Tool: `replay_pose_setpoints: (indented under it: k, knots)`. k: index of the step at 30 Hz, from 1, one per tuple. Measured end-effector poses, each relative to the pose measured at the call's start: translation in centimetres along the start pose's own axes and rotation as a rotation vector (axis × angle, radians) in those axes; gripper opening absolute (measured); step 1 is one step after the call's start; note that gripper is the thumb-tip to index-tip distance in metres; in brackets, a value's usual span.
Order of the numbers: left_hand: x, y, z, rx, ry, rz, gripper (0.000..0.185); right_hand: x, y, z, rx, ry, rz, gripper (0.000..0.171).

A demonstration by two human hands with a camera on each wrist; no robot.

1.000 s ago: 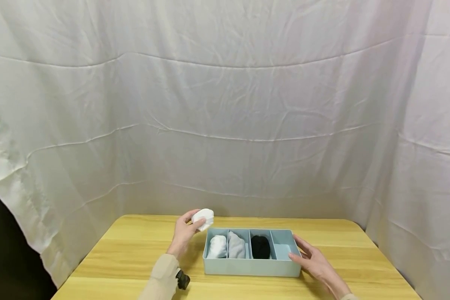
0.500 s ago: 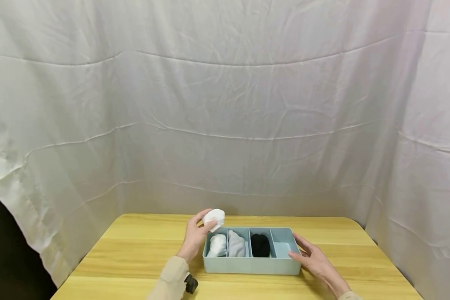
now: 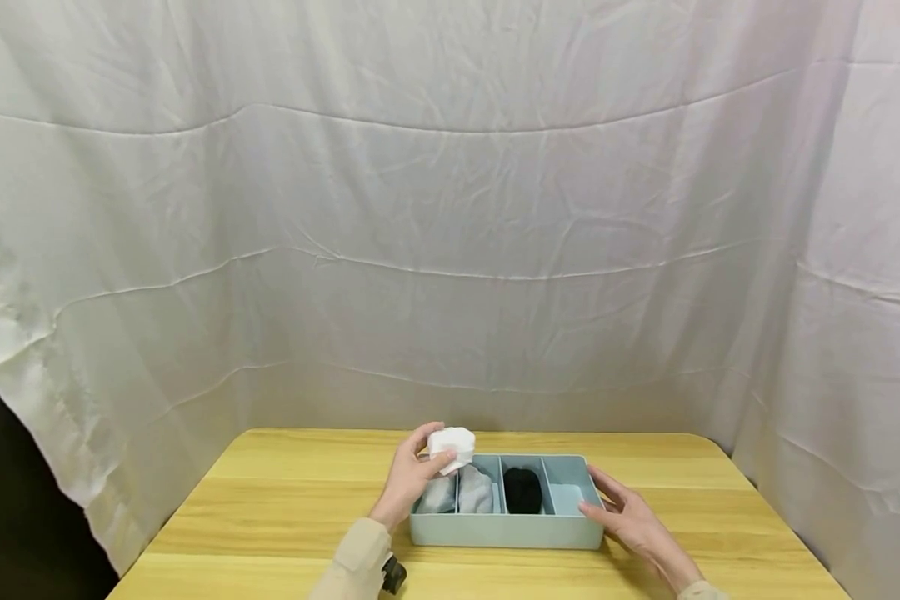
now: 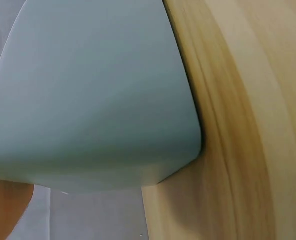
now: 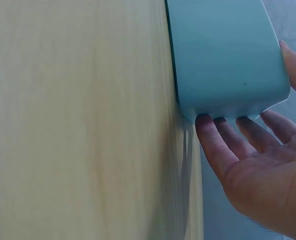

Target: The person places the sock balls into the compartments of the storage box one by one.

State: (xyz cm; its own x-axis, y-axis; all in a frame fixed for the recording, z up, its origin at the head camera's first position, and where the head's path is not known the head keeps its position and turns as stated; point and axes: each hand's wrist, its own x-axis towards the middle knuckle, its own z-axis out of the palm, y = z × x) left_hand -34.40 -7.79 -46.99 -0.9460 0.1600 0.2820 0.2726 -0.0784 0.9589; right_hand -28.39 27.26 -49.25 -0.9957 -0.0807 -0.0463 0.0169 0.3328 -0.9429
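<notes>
White sock roll [image 3: 452, 447] is pinched in the left hand [image 3: 411, 482], raised over the organizer tray [image 3: 506, 531] at its 9 o'clock end, above the two leftmost compartments. Right hand [image 3: 630, 521], fingers straight, rests against the tray's 3 o'clock wall on the table [image 3: 270, 500]. Step judged: carrying the roll over; the 3 o'clock compartment looks free, so next it needs lowering in and releasing.

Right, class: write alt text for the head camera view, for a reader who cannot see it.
A person's left hand holds a rolled white sock over the left end of a pale blue divided tray on a wooden table. The right hand rests open against the tray's right end. Compartments hold a white sock, a grey sock and a black sock; the rightmost is empty.
</notes>
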Motion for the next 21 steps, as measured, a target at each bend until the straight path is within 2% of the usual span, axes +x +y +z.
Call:
replay_pose_setpoints:
  k: [4,7,14,21]
  knots:
    - [0.0,-0.1,0.2,-0.01,0.005,0.004,0.058,0.1,-0.1,0.0,-0.004,0.0,0.005,0.079]
    - [-0.1,0.0,0.6,-0.002,-0.024,0.01,0.059,0.1,0.0,0.1,0.01,-0.005,-0.005,0.078]
    - [-0.4,0.0,1.7,0.124,-0.099,0.053,0.057,0.1,0.0,0.2,0.015,-0.003,-0.008,0.079]
    - [-0.3,-0.1,2.6,0.105,-0.137,0.08,0.054,-0.1,0.0,0.1,0.031,-0.012,-0.021,0.077]
